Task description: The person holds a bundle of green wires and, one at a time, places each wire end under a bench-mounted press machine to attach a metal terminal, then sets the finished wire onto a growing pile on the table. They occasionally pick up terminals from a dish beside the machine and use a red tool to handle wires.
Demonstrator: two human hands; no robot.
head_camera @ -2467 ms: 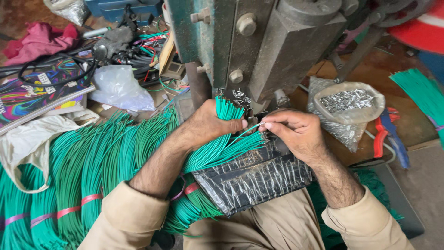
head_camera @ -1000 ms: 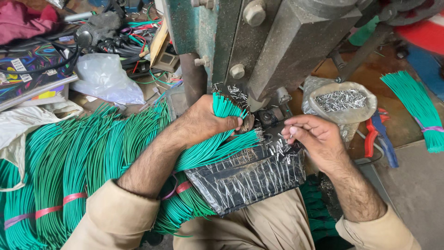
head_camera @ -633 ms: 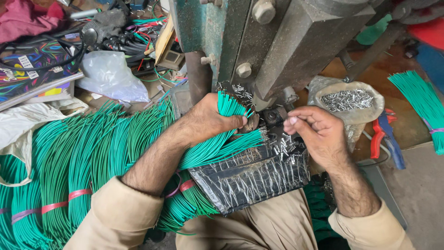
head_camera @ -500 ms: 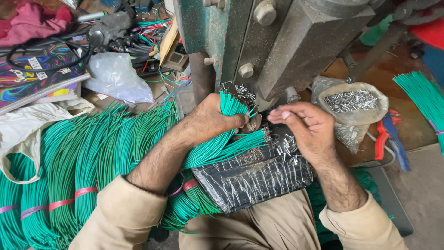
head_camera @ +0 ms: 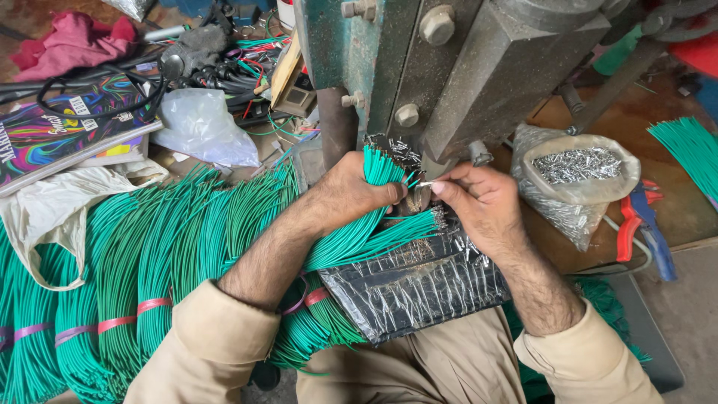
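My left hand [head_camera: 351, 196] fists a bundle of thin green insulated wires [head_camera: 378, 168], ends up beside the grey-green metal press [head_camera: 456, 67]. My right hand [head_camera: 479, 202] pinches one small silver metal terminal [head_camera: 425, 184], pointing left at those ends, just beside.

A cluttered wooden workbench [head_camera: 598, 123] under even daylight — bare grey floor [head_camera: 692, 322] at its right edge.

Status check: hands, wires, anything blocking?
Left hand fisted round green wire bundle. Right hand pinches small metal piece at press. Nothing blocking.
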